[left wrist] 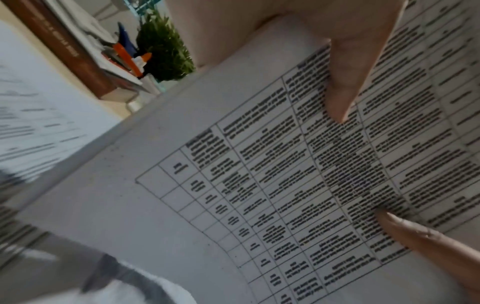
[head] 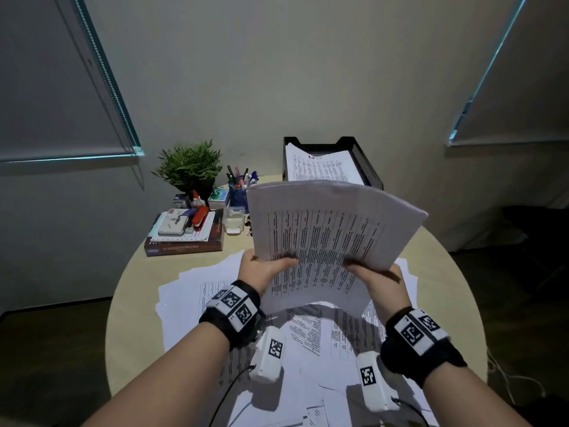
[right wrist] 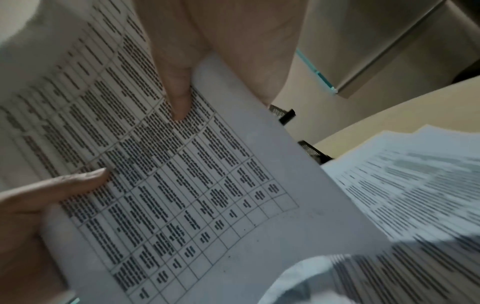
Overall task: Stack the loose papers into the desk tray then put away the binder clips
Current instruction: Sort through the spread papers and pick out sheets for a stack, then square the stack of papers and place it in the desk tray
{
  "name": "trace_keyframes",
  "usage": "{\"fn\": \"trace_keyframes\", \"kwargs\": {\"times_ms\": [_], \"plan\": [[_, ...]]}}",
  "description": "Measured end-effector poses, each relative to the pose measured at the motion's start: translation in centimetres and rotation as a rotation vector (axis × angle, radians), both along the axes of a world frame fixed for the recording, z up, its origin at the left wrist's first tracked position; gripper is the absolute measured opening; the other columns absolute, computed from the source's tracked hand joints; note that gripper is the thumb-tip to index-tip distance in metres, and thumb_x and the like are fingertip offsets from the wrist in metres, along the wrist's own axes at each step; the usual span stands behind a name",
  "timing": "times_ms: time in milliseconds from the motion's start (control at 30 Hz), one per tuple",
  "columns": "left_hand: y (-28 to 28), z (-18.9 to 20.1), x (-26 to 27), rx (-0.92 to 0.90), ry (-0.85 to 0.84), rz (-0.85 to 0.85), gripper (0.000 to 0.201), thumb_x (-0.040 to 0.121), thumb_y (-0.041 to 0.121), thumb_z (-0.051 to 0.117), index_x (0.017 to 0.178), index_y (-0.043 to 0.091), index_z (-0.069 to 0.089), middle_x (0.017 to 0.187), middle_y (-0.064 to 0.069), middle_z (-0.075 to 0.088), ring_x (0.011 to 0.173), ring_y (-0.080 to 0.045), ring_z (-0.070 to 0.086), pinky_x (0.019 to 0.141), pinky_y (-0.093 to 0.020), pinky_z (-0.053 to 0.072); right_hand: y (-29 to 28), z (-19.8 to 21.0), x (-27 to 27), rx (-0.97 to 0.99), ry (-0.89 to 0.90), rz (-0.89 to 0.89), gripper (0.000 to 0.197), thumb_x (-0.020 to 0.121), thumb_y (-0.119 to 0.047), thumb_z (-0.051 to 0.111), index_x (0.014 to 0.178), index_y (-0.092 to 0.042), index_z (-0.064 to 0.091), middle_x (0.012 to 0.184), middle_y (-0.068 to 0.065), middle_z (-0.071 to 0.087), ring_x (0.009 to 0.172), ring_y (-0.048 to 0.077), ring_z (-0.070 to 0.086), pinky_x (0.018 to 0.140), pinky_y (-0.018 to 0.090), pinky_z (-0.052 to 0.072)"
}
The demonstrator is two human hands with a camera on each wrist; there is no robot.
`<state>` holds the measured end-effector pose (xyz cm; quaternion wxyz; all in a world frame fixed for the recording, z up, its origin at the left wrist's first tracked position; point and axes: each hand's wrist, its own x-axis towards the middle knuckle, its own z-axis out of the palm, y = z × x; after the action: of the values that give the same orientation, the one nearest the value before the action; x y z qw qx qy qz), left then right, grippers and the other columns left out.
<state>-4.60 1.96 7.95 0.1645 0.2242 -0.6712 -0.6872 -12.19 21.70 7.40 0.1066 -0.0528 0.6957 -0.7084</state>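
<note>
- Nearest the person, loose papers (head: 308, 340) lay fanned over the round table (head: 135, 303), their corners overlapping and a few reaching close to its near rim; a bare strip of tabletop showed on each side of them.
- Above those sheets, the left hand (head: 261, 269) and the right hand (head: 381, 282) held a held stack (head: 329, 232) of printed pages in the air, bowed upward between them.
- Each hand pinched the stack's near edge, thumb lying on the printed face; the wrist views showed the thumbs (left wrist: 345, 82) pressed flat on top, the other fingers hidden under the paper.
- Beyond the stack's far edge stood the black mesh desk tray (head: 366, 164), already holding pages, at the table's far rim by the wall.
- Left of the tray sat a pen cup (head: 238, 192), a plant (head: 191, 167) and a pile of books (head: 184, 238).
- Binder clips could not be made out.
</note>
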Motion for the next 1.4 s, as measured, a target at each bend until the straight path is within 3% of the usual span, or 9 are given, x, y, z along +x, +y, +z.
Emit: {"fn": "trace_keyframes", "kwargs": {"times_ms": [167, 367, 500, 633, 767, 867, 1033, 1167, 1400], "plan": [[0.4, -3.4, 0.5, -0.005, -0.265, -0.006, 0.03, 0.069, 0.011, 0.08, 0.061, 0.013, 0.051, 0.049, 0.004, 0.053, 0.049, -0.013, 0.05, 0.057, -0.023, 0.045, -0.1, -3.1, 1.3, 0.325, -0.196, 0.062, 0.023, 0.087, -0.023, 0.067, 0.081, -0.005, 0.053, 0.076, 0.009, 0.054, 0.069, 0.021, 0.053, 0.059, 0.028, 0.04], [1.0, -2.5, 1.2, 0.121, -0.238, -0.123, 0.015, 0.072, -0.007, 0.074, 0.077, 0.003, 0.064, 0.074, -0.013, 0.066, 0.062, -0.019, 0.068, 0.06, -0.023, 0.053, 1.7, -2.4, 1.4, 0.327, -0.179, 0.048, 0.016, 0.089, -0.007, 0.062, 0.076, -0.005, 0.052, 0.067, 0.009, 0.051, 0.057, 0.02, 0.048, 0.048, 0.024, 0.04], [1.5, -6.2, 2.2, -0.111, -0.562, -0.229, 0.044, 0.069, 0.025, 0.082, 0.095, -0.002, 0.058, 0.086, -0.012, 0.065, 0.072, -0.023, 0.063, 0.064, -0.023, 0.054, 3.0, -5.3, 2.9, 0.324, -0.39, 0.066, 0.012, 0.087, 0.008, 0.058, 0.089, 0.002, 0.048, 0.071, 0.009, 0.042, 0.059, 0.02, 0.041, 0.038, 0.015, 0.04], [2.3, -8.7, 4.1, -0.137, -0.773, -0.319, 0.089, 0.07, 0.032, 0.079, 0.141, 0.004, 0.032, 0.137, -0.014, 0.048, 0.122, -0.03, 0.05, 0.101, -0.036, 0.043, 4.1, -9.5, 4.1, 0.482, -0.548, 0.064, 0.022, 0.085, 0.003, 0.062, 0.103, 0.005, 0.048, 0.071, 0.01, 0.049, 0.066, 0.023, 0.048, 0.063, 0.029, 0.041], [1.1, -9.5, 5.3, -0.046, -0.856, -0.586, 0.078, 0.064, 0.029, 0.08, 0.129, 0.006, 0.042, 0.12, -0.009, 0.059, 0.095, -0.023, 0.063, 0.082, -0.037, 0.055, 4.7, -9.6, 3.3, 0.48, -0.634, 0.056, 0.055, 0.086, -0.003, 0.064, 0.135, 0.007, 0.039, 0.112, 0.022, 0.057, 0.109, 0.038, 0.051, 0.092, 0.044, 0.038], [0.6, -8.9, 6.3, 0.358, -0.833, -0.735, 0.042, 0.083, 0.005, 0.062, 0.124, 0.01, 0.051, 0.118, -0.02, 0.063, 0.091, -0.034, 0.068, 0.073, -0.042, 0.059, 4.6, -8.1, 0.8, 0.396, -0.655, 0.062, 0.079, 0.087, -0.008, 0.066, 0.148, 0.002, 0.016, 0.15, 0.022, 0.03, 0.137, 0.043, 0.028, 0.109, 0.054, 0.023], [-0.6, -8.3, 4.3, 0.557, -0.74, -0.503, 0.031, 0.092, -0.005, 0.044, 0.121, 0.006, 0.048, 0.118, -0.03, 0.058, 0.092, -0.044, 0.067, 0.073, -0.042, 0.059, 2.8, -7.0, -4.1, 0.3, -0.61, 0.097, 0.096, 0.07, -0.007, 0.08, 0.145, 0.006, 0.021, 0.142, 0.021, 0.043, 0.131, 0.033, 0.042, 0.112, 0.046, 0.026], [-1.5, -8.0, 0.3, 0.527, -0.649, -0.387, 0.034, 0.091, -0.01, 0.044, 0.123, 0.001, 0.048, 0.13, -0.021, 0.053, 0.093, -0.036, 0.067, 0.07, -0.036, 0.06, 1.5, -4.9, -6.0, 0.246, -0.604, 0.228, 0.013, 0.083, 0.012, 0.059, 0.094, 0.012, 0.052, 0.095, 0.016, 0.065, 0.097, 0.031, 0.061, 0.101, 0.042, 0.042], [-3.1, -7.5, -7.5, 0.506, -0.52, -0.229, 0.039, 0.093, -0.01, 0.042, 0.127, 0.007, 0.049, 0.13, -0.014, 0.054, 0.08, -0.023, 0.073, 0.062, -0.031, 0.06, 0.7, -5.2, -10.2, 0.163, -0.637, 0.268, 0.032, 0.093, 0.011, 0.043, 0.116, -0.009, 0.053, 0.108, 0.014, 0.066, 0.06, 0.022, 0.072, 0.037, 0.018, 0.05]]}}
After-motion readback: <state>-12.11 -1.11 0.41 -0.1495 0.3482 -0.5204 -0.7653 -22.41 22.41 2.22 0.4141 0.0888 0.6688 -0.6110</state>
